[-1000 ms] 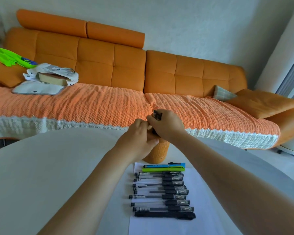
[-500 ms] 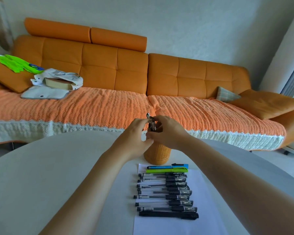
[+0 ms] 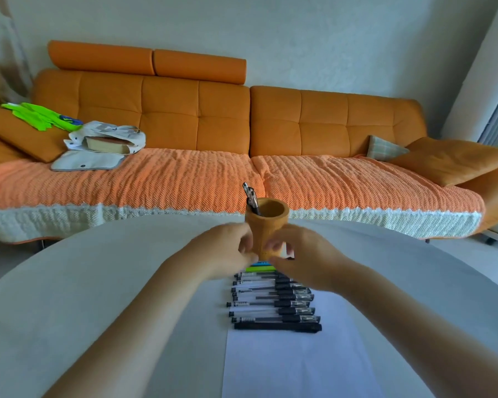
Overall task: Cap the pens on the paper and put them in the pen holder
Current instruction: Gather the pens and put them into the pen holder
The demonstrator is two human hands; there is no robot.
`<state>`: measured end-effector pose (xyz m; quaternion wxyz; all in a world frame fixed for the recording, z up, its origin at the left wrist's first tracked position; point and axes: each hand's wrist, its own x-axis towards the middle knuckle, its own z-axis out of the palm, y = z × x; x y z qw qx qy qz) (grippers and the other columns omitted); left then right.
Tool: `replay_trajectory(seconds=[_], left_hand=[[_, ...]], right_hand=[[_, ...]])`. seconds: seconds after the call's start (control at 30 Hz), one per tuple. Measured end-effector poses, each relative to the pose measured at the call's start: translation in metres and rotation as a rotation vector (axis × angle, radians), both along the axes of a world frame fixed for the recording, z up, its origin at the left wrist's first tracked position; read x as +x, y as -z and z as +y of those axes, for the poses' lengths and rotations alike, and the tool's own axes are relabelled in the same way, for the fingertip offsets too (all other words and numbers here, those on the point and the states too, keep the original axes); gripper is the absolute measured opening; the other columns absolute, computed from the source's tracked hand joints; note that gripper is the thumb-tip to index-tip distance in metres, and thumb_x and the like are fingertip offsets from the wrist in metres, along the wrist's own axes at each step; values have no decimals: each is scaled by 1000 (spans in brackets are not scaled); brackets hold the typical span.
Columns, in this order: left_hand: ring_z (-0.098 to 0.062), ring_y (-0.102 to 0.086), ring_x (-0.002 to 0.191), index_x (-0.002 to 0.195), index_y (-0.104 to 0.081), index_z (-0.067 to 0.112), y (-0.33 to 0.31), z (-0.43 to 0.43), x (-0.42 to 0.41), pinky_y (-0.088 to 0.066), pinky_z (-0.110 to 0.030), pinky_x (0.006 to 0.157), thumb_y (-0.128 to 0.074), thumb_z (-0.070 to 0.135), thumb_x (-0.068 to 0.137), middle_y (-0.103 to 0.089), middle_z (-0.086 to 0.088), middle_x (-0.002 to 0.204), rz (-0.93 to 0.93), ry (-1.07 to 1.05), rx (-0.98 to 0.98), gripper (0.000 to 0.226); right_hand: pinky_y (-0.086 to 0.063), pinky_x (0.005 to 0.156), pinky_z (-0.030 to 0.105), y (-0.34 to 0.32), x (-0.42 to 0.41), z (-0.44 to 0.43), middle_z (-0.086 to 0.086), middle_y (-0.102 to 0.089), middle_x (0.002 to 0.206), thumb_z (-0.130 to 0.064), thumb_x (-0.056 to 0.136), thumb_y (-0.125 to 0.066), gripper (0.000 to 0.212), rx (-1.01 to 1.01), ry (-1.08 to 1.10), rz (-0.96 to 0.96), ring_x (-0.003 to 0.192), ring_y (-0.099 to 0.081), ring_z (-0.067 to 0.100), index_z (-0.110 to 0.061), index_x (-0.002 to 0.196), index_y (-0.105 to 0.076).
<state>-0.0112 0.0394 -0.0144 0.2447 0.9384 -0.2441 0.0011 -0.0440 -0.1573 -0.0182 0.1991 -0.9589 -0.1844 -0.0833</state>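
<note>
An orange pen holder (image 3: 266, 225) stands on the round grey table (image 3: 98, 282), just beyond a white sheet of paper (image 3: 293, 363). One capped pen (image 3: 250, 196) leans inside it at the left rim. Several black pens (image 3: 273, 304) lie in a row across the paper, with a blue and a green pen (image 3: 258, 266) at the far end, partly hidden by my hands. My left hand (image 3: 222, 251) and my right hand (image 3: 302, 255) hover close together in front of the holder's base. They are motion-blurred, with loosely curved fingers, and I see nothing in them.
An orange sofa (image 3: 314, 124) with a knitted orange cover runs behind the table. A bag with a box (image 3: 107, 142), green gloves (image 3: 38, 116) and cushions (image 3: 454, 159) lie on it. Bare table surface lies to the left and right of the paper.
The pen my hands held above the holder now stands inside it. Both hands have dropped from above the rim down to the holder's base, over the far pens.
</note>
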Motion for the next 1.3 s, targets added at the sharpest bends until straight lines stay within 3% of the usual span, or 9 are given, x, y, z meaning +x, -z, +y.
replay_trajectory(seconds=[0.17, 0.33, 0.57, 0.7, 0.93, 1.07, 1.13, 1.2, 1.3], left_hand=[[-9, -55, 88, 93, -56, 36, 21, -6, -25, -53, -33, 76, -75, 60, 64, -55, 12, 99, 170, 94, 206, 42], [-9, -54, 90, 91, -61, 35, 31, -13, -35, -53, -35, 76, -76, 64, 54, -53, 16, 96, 129, 159, 361, 49], [-9, -56, 83, 90, -63, 35, 31, -18, -39, -46, -28, 63, -73, 57, 62, -55, 15, 90, 47, 152, 460, 37], [-14, -56, 80, 79, -55, 33, 34, -25, -42, -38, -27, 57, -68, 51, 70, -54, 12, 85, 24, 179, 490, 23], [-19, -58, 84, 84, -53, 31, 38, -30, -44, -46, -30, 62, -60, 45, 80, -62, 6, 93, -29, 194, 474, 17], [-21, -58, 86, 84, -54, 30, 40, -30, -42, -50, -36, 70, -51, 34, 90, -59, 2, 96, 26, 199, 444, 7], [-20, -56, 86, 84, -50, 33, 36, -29, -41, -46, -35, 68, -46, 32, 95, -58, 1, 97, 106, 179, 416, 12], [-16, -54, 83, 82, -48, 33, 29, -24, -39, -40, -31, 66, -42, 31, 99, -57, 3, 91, 237, 147, 319, 18], [-14, -51, 75, 90, -55, 28, 21, -17, -35, -40, -29, 71, -40, 27, 101, -57, 5, 82, 412, 134, 28, 19]], right_hand=[[-46, 87, 23, 25, -40, -12, -15, -60, 110, -46, 79, -64, 38, -230, -71, 46, 100, -53, 7, -34, 115, -62], [-42, 94, 27, 41, -56, -21, -14, -58, 114, -49, 72, -61, 46, -297, -72, 19, 109, -50, 10, -35, 116, -58], [-42, 88, 28, 49, -57, -21, -10, -59, 109, -47, 73, -56, 46, -369, -73, -22, 102, -52, 14, -29, 116, -55], [-46, 84, 31, 50, -55, -22, -6, -59, 102, -38, 80, -53, 29, -379, -102, 7, 96, -55, 16, -25, 105, -58], [-49, 82, 36, 51, -55, -28, -2, -58, 104, -28, 94, -49, 19, -327, -136, -33, 94, -54, 19, -21, 108, -60], [-46, 82, 30, 48, -54, -30, -2, -60, 109, -29, 99, -47, 21, -347, -150, -33, 98, -56, 18, -21, 113, -61], [-46, 81, 26, 42, -53, -30, -4, -62, 111, -26, 98, -52, 24, -216, -106, 44, 98, -57, 15, -24, 119, -62], [-51, 76, 24, 36, -51, -31, -7, -66, 105, -25, 93, -61, 28, 41, -2, 141, 89, -61, 11, -30, 121, -63], [-52, 63, 26, 28, -46, -34, -2, -70, 88, -9, 85, -71, 43, 654, 141, 259, 69, -63, 14, -24, 125, -62]])
